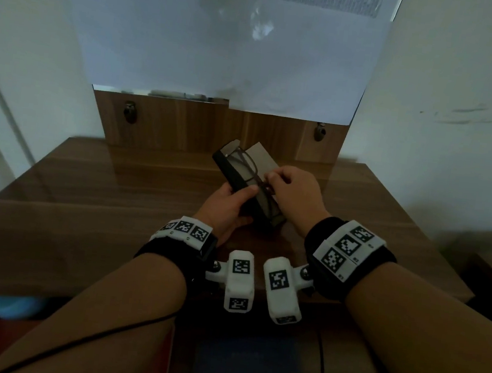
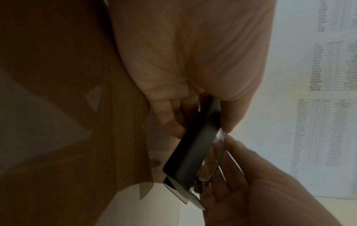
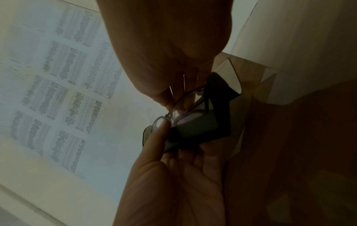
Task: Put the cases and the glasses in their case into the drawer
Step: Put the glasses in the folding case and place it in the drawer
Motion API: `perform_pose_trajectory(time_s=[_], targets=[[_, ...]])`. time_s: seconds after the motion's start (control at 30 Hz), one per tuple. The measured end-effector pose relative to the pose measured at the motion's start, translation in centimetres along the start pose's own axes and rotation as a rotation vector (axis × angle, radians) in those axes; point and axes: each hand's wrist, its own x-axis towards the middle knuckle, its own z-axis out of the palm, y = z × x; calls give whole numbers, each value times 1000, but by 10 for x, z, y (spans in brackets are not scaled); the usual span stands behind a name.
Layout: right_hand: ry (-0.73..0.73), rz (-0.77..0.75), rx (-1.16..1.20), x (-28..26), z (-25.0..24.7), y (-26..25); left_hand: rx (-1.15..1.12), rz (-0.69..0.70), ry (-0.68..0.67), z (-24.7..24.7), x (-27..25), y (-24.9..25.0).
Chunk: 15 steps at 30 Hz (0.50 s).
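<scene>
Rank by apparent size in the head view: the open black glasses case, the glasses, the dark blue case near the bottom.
1. Dark blue case, though nearness to the camera enlarges it.
2. Open black glasses case.
3. Glasses, partly hidden by the right hand.

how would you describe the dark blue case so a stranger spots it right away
Start at the wooden table and drop below its near edge, between the forearms. The dark blue case lies flat and closed there; the open black case sits up in the hands.

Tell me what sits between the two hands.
The open black case with the glasses going in; left hand grips the case, right hand pinches the glasses. Head view.
</scene>
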Motion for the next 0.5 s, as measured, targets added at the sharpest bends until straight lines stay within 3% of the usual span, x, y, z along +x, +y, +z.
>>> perform_pose_trajectory(time_s=[0.27, 0.37, 0.5], targets=[[92, 50, -36, 2, -30, 7, -128, -35, -22, -7, -8, 6], [-40, 184, -3, -1, -38, 9, -124, -61, -33, -11, -15, 6], [-160, 251, 28, -9, -39, 8, -125, -86, -19, -13, -22, 7]])
